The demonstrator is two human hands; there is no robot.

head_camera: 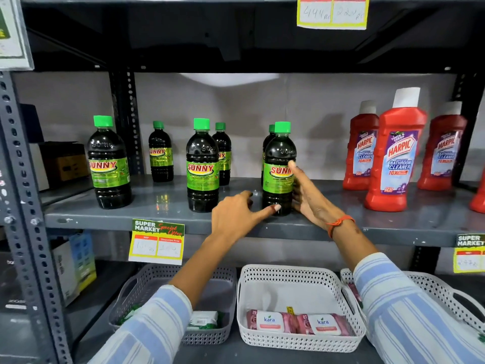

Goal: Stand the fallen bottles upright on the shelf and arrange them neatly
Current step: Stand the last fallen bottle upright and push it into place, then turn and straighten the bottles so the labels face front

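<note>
Grey metal shelf (pixel 168 206), head view only: six dark bottles with green caps and green SUNNY labels, all upright. Front row, left to right: front-left bottle (pixel 109 164), front-middle bottle (pixel 202 166), front-right bottle (pixel 278 169). Back row: back-left bottle (pixel 160 153) standing alone, back-middle bottle (pixel 223 153) partly hidden behind the front-middle one, back-right bottle (pixel 270 137) mostly hidden behind the front-right one, only cap and shoulder showing. Left hand (pixel 236 214) reaches in low, fingers loosely spread, thumb tip touching the base of the front-right bottle on its left side; other fingers curl toward the gap between the front-middle and front-right bottles, not wrapped round anything. Right hand (pixel 307 195) sits flat and open against the right side of the same bottle, index finger stretched up to the label, palm beside the lower body; whether the lower fingers press the bottle cannot be told. No closed grip on either side; bottle bracketed between both hands. Orange thread on the right wrist, striped blue-white sleeves. Red HARPIC bottles (pixel 393 158) upright at the right end of the shelf, well apart from the hands. Yellow price tag (pixel 157 244) hangs off the shelf edge. Below: white basket (pixel 301 274) with kara packs (pixel 296 323), grey basket (pixel 210 334) beside it on the left.
</note>
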